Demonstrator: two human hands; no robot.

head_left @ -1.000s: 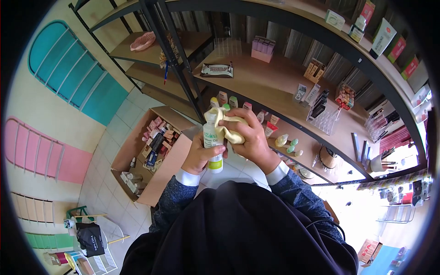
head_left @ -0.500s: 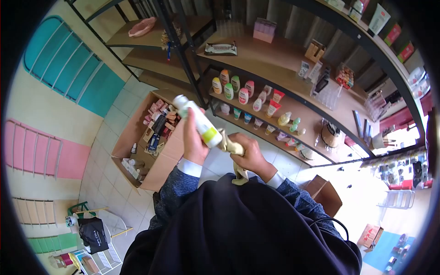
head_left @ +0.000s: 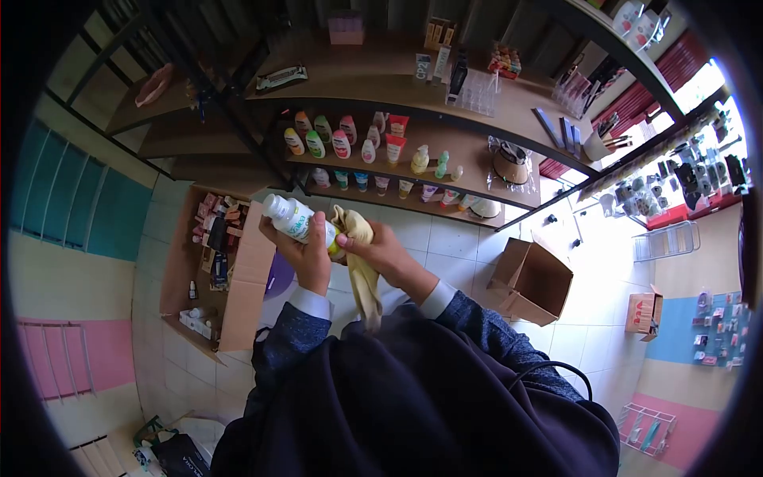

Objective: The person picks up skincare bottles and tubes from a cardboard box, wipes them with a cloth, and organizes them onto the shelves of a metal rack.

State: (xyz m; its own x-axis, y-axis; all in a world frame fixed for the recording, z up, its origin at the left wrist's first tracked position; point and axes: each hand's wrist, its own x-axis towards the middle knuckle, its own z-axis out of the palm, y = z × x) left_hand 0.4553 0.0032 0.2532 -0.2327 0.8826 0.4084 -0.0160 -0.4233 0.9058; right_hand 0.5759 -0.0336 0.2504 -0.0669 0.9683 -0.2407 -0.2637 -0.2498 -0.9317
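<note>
Two hands meet at one white bottle (head_left: 292,221), held tilted in the air.
The left hand (head_left: 308,256) has its fingers curled around the bottle, with the thumb along its side, probably for steadiness and so that the lower end is reachable. There, the right hand (head_left: 391,256) pinches a yellowish cloth (head_left: 362,274) between thumb and fingers, perhaps bunched for better control.

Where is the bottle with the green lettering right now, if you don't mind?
In the head view, the bottle is left of centre, in the left hand, beside the yellow cloth.
</note>
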